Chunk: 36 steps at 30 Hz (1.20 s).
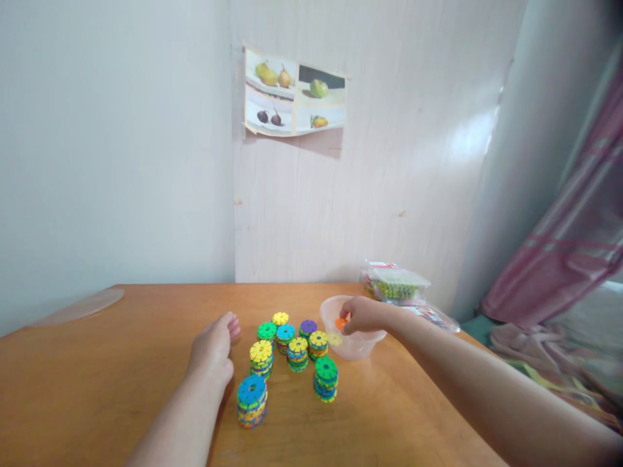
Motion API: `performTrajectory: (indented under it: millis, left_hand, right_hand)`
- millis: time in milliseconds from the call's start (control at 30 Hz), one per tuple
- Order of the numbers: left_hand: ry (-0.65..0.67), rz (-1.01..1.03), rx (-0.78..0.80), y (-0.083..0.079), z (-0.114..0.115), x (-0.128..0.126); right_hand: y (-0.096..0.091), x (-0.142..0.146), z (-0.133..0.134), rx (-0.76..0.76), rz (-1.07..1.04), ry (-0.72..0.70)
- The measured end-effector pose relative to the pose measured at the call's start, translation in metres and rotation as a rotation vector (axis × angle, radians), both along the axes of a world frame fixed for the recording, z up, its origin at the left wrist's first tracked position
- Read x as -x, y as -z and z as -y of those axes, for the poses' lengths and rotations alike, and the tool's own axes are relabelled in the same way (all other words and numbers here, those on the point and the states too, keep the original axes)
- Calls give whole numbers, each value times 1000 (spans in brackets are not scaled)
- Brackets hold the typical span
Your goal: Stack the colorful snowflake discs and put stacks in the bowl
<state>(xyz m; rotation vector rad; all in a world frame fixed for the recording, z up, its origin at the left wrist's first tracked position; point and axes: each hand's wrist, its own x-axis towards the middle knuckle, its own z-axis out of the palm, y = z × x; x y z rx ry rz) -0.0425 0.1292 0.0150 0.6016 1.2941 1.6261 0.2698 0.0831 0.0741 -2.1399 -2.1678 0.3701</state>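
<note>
Two bare forearms reach in from the bottom edge and lower right of the frame over a wooden, orange-brown bench (pixel 121 370). At lower centre stand nine short, upright stacks of round, notched plastic discs (pixel 298 353) in mixed colours, their top discs yellow, green, blue and purple. The blue-topped stack (pixel 252 399) is nearest the bottom edge. Right of centre, the right hand (pixel 360 314) reaches into a round, clear plastic bowl (pixel 360 348), fingertips pinching an orange plastic disc (pixel 340 323). A yellow plastic disc (pixel 335 338) shows inside the bowl below it. Left of the stacks, the left hand (pixel 214 347) hovers with fingers curled inward; whether it holds anything cannot be told. Judging from how things lie, most discs are already stacked and few remain loose: the orange one in the right hand and the yellow one in the bowl, though the hand may hide others. Behind the bowl, at right, sit clear plastic packs (pixel 402 285).
</note>
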Motion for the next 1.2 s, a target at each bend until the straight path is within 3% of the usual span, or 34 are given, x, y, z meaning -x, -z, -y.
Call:
performTrajectory:
  millis: [200,367,500,600,733,833,1200]
  left_hand:
    - [8,-7,-1,1,0,2]
    - [8,-10,2,1,0,2]
    - [1,-9,-5,1,-1,1]
    - [-7,-8,-14,2,-1,0]
    - [-11,-8,-20,3,-1,-1]
    - [-6,-14,-17,3,-1,-1]
    - [10,-16,-32,4,-2,1]
  right_hand:
    - [15,4,-12,19,7,-42]
    - [7,1,-10,-66,-26,-8]
    - [-9,8,12,-174,-50,-5]
    - [-18,23,40,-241,-122,-121]
    - [-23,45,78,-149,-94,-263]
    - [-22,56,91,-75,-24,-311]
    - [-6,64,87,-52,58,-256]
